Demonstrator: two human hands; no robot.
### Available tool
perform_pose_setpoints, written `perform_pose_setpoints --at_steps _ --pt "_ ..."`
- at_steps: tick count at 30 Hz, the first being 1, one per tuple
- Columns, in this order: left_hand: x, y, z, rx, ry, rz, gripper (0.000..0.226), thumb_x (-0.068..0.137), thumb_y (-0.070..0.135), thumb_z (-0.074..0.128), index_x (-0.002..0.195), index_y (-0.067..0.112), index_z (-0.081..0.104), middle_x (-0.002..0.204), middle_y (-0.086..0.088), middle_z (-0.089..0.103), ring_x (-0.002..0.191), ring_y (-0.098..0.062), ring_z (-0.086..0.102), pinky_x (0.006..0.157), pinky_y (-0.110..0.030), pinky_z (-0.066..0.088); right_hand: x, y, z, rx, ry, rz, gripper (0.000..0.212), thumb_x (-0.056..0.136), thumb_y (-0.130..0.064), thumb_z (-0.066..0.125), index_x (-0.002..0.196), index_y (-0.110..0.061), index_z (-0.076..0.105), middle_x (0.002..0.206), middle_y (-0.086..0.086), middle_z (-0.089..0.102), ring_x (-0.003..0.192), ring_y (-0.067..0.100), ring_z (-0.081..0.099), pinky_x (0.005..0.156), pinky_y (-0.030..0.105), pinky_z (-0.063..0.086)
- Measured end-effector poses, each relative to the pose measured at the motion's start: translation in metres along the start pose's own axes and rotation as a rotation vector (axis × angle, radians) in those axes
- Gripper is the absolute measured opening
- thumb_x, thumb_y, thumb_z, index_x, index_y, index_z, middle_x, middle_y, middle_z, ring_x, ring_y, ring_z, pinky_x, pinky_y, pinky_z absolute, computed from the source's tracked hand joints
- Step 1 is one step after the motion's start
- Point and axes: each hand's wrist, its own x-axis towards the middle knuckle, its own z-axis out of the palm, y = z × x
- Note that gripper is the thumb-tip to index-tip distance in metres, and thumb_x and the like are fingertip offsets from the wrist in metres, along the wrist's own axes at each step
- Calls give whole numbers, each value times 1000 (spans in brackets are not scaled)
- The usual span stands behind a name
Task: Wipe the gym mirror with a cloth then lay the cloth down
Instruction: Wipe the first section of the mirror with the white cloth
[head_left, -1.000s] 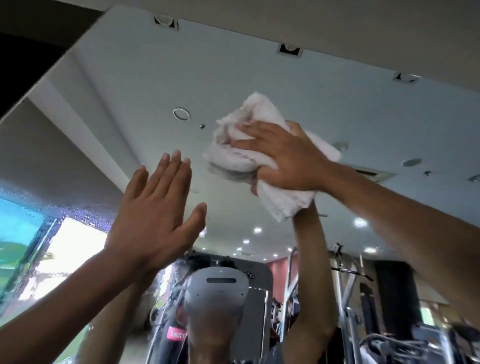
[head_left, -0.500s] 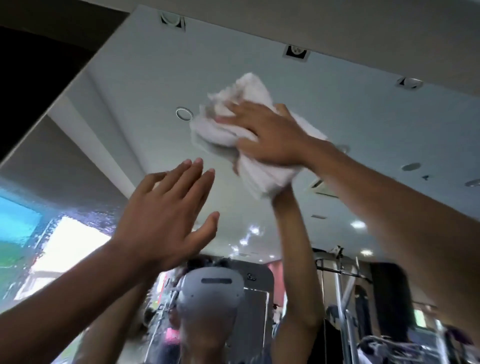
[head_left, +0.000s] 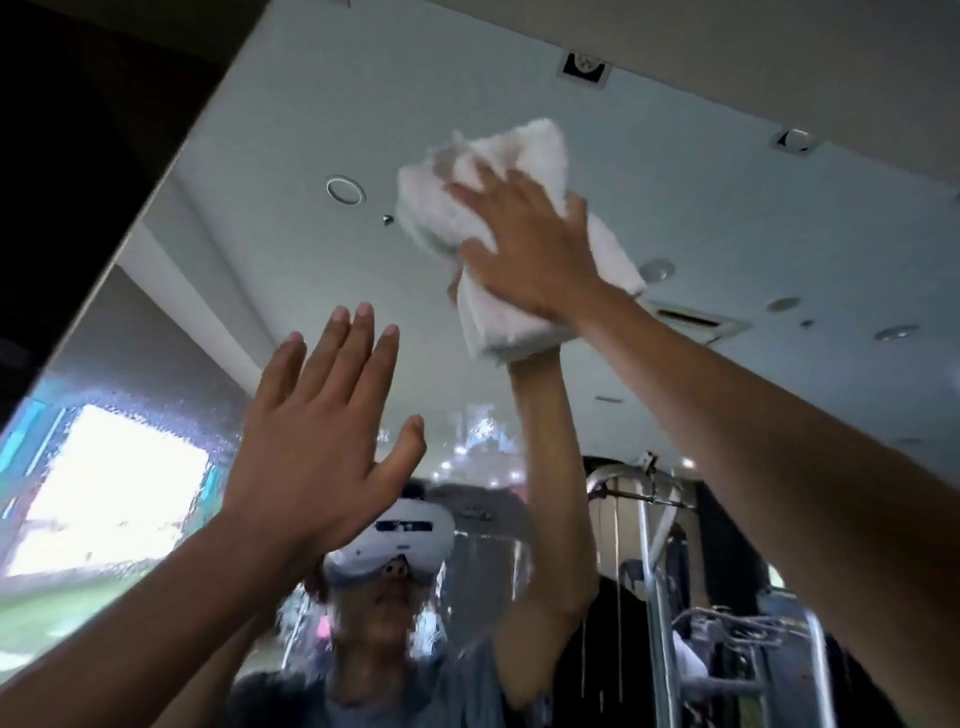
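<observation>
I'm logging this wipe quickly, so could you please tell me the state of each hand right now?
Left hand: open, fingers straight, holding nothing.
Right hand: open, flat fingers pressing the white towel against the mirror.

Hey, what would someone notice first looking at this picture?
The right hand pressing a bunched white cloth high on the mirror, upper middle of the view. Lower left, the left hand is raised with straight, spread fingers. Droplets speckle the mirror under the cloth.
</observation>
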Motion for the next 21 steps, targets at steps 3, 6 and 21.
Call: perform_pose_setpoints --at_steps 3,6,21 --pt "-8 -5 2 37 -3 41 74 100 53 27 157 6 29 163 -15 22 153 -30 20 121 -46 9 -64 3 -3 43 -93 -373 70 85 -57 31 153 -43 24 165 -8 17 151 17 15 113 50 8" --pt "-17 -5 5 39 7 50 72 101 52 25 156 5 29 163 -17 23 152 -32 21 120 -50 12 -62 47 -7 28 -82 -182 73 78 -57 27 149 -44 17 164 -1 23 149 22 22 111 56 19" --pt "-75 -15 -5 -39 26 79 64 103 38 25 155 1 31 163 -15 25 152 -31 22 119 -60 22 -139 -24 10 -24 -1 17 70 85 -55 30 152 -35 32 161 2 30 146 24 28 107 60 24"
